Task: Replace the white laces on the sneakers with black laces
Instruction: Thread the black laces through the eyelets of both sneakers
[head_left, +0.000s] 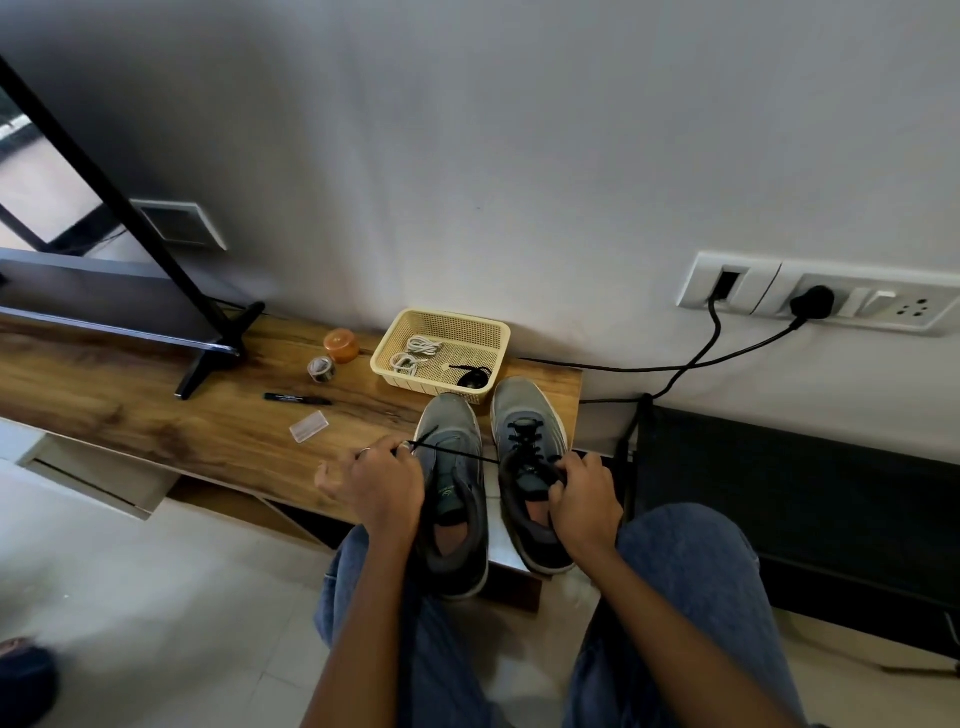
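Two grey sneakers stand side by side at the right end of a wooden shelf (156, 415). The right sneaker (530, 415) has a black lace (524, 439) threaded through its eyelets. The left sneaker (447, 415) shows no lace in its eyelets. My left hand (379, 483) pinches one end of the black lace, which is stretched taut across the left sneaker. My right hand (584, 499) grips the collar of the right sneaker and the lace's other end. A cream basket (493, 332) behind the sneakers holds two coiled white laces (415, 353) and a coiled black lace (470, 376).
On the shelf left of the basket lie an orange lidded jar (341, 345), a tape roll (321, 369), a black marker (297, 399) and a small clear packet (309, 426). A TV stand foot (208, 364) sits further left. Black cables (701, 358) run from the wall sockets.
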